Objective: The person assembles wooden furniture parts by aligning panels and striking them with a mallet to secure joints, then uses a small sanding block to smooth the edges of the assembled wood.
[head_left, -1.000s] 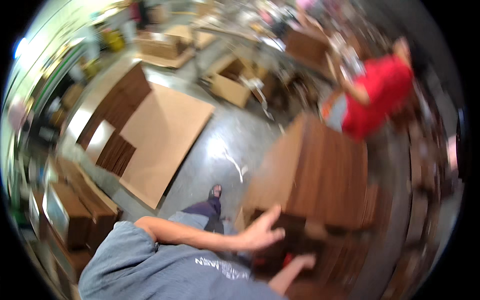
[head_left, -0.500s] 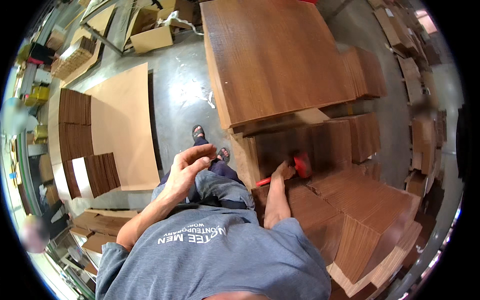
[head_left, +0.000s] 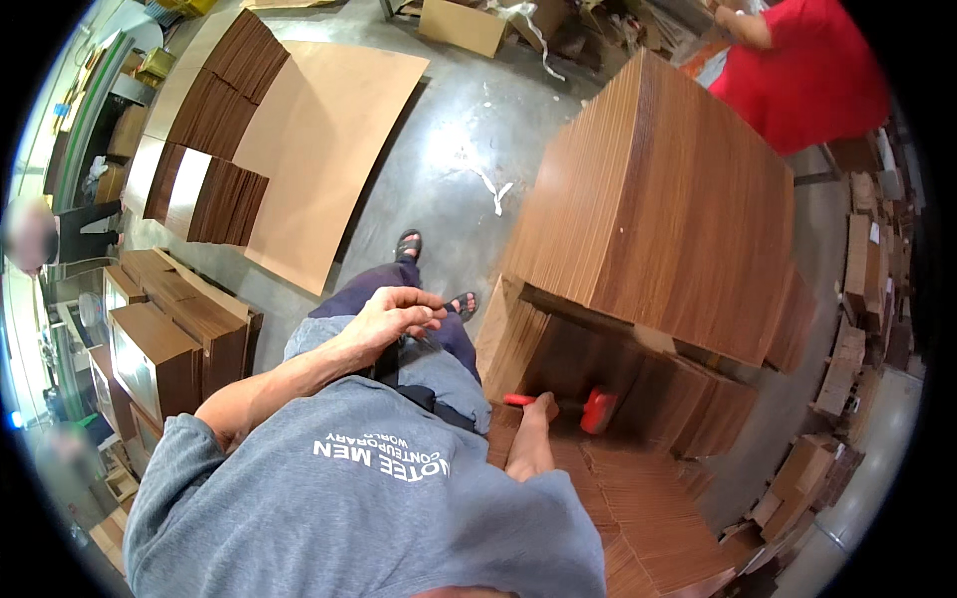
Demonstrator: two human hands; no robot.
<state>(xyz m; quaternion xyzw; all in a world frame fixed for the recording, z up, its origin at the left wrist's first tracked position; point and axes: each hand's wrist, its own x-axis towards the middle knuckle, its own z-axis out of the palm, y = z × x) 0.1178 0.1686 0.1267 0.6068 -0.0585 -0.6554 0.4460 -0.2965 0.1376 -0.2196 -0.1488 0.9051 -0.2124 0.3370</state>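
My right hand is closed round the handle of a red mallet-like tool, low beside stacks of brown wood-grain panels. The tool's red head shows to the right of the hand, and its red handle end sticks out to the left. Beneath and beside it are brown panel stacks with ribbed edges. My left hand hangs in front of my waist, fingers loosely bent and apart, with nothing visible in it. A tall stack of wood-grain panels stands ahead to the right.
A large tan sheet lies at the left, with brown panel stacks beside it. Brown cabinet-like boxes stand at lower left. A person in a red top is beyond the tall stack. A cardboard box sits at the back.
My view has turned, shifting the sheet and stacks. My right hand and the red tool sit lower in the picture. My left fingers have bent more. More of the person in red shows.
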